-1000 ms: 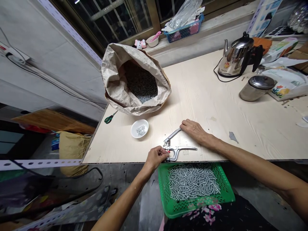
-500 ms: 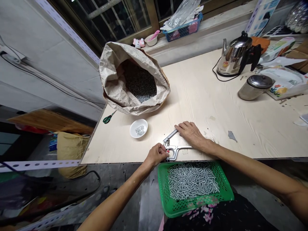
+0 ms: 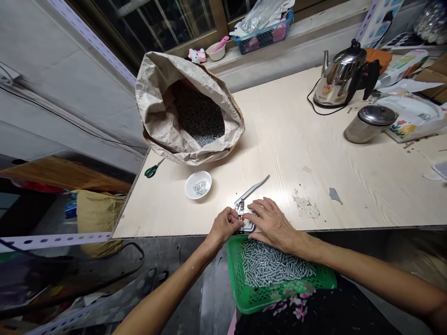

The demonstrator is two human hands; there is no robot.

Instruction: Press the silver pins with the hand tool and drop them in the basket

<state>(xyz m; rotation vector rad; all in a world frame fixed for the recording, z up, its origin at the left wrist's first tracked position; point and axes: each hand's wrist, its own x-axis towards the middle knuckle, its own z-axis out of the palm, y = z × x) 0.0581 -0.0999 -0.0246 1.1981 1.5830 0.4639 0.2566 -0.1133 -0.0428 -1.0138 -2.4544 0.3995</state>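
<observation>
A silver hand press tool (image 3: 251,190) lies at the near edge of the pale wooden table (image 3: 314,153), its upper handle raised and free. My left hand (image 3: 225,225) pinches something small at the tool's jaw, with the fingers closed. Lying over the tool's lower handle and body, my right hand (image 3: 270,223) has its fingers spread flat. A green plastic basket (image 3: 240,284) full of small metal screws rests just under the table edge on my lap. A small white bowl (image 3: 198,184) with a few screws sits left of the tool.
An open woven sack (image 3: 157,107) of dark screws stands at the table's back left, green scissors (image 3: 152,170) beside it. A steel kettle (image 3: 340,77), a lidded steel pot (image 3: 370,123) and printed bags lie at the back right. A blue basket (image 3: 263,32) sits on the windowsill.
My right hand has left the raised upper handle and moved down toward me onto the tool's body. The left hand stays at the jaw.
</observation>
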